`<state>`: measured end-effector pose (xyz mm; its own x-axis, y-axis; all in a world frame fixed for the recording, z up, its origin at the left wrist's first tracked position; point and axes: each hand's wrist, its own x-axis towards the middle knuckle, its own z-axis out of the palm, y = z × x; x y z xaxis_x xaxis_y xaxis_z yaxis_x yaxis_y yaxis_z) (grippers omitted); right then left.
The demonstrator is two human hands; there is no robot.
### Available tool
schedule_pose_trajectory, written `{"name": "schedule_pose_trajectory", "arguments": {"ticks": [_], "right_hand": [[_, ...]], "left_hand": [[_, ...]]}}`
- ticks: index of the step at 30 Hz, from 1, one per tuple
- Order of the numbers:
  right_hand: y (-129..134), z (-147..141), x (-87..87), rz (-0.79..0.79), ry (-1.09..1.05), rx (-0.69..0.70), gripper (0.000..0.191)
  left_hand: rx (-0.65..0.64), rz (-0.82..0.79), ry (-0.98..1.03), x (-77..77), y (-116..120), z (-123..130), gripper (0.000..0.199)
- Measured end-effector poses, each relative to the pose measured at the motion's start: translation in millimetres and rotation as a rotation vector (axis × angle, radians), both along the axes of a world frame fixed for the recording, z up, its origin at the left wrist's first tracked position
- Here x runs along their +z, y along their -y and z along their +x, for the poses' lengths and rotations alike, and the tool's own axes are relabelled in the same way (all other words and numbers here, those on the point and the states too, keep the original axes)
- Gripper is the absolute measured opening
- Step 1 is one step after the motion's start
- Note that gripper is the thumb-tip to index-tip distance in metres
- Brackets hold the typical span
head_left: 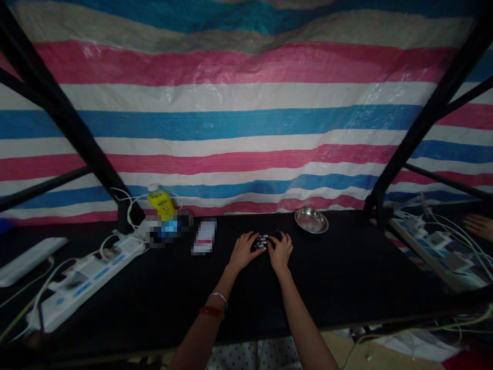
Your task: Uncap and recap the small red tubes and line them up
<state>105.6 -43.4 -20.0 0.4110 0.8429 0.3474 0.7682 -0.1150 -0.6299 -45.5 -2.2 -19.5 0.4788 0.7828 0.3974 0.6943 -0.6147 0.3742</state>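
Between my two hands on the black table lies a small cluster of dark pieces (262,242) with silvery bands, possibly batteries; they are too small to name surely. My left hand (243,250) is curled at the cluster's left side, its thumb in front and its index finger behind, touching the pieces. From the right, my right hand (281,251) presses bent fingers and thumb up to the cluster's other end. A small dark thing shows by its fingertips, hard to make out. A round, shallow metal dish (311,221) stands beyond my right hand.
A blurred phone-like rectangle (204,237) lies left of my hands. Farther left are a yellow bottle (160,201) and a white power strip (87,282) with cables. Another power strip (439,252) and another person's hand (478,225) are at right. Dark frame posts flank the striped sheet (246,123).
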Motion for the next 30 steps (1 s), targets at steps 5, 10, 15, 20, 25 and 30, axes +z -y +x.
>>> {"name": "schedule_pose_trajectory", "arguments": {"ticks": [5, 10, 15, 20, 25, 30], "right_hand": [[0.6, -1.8, 1.0, -0.021, 0.025, 0.035, 0.025], [0.0, -2.6, -0.3, -0.013, 0.048, 0.056, 0.022], [0.1, -3.0, 0.7, -0.032, 0.051, 0.056, 0.022], [0.2, -3.4, -0.3, -0.021, 0.053, 0.056, 0.022], [-0.1, -2.5, -1.4, 0.025, 0.043, 0.007, 0.023], [-0.5, 2.4, -3.7, 0.185, -0.073, -0.067, 0.024]], "left_hand": [[-0.027, -0.005, 0.026, -3.0, -1.9, -0.6, 0.062], [-0.084, -0.039, 0.063, 2.9, -0.6, -1.3, 0.070], [-0.118, -0.104, 0.101, 8.3, 1.6, -1.9, 0.078], [-0.110, -0.109, 0.105, 7.3, 1.8, -2.5, 0.078], [-0.050, -0.025, 0.099, 9.4, 4.2, 0.0, 0.080], [0.160, 0.100, 0.249, 14.5, 11.4, 1.2, 0.036]]}}
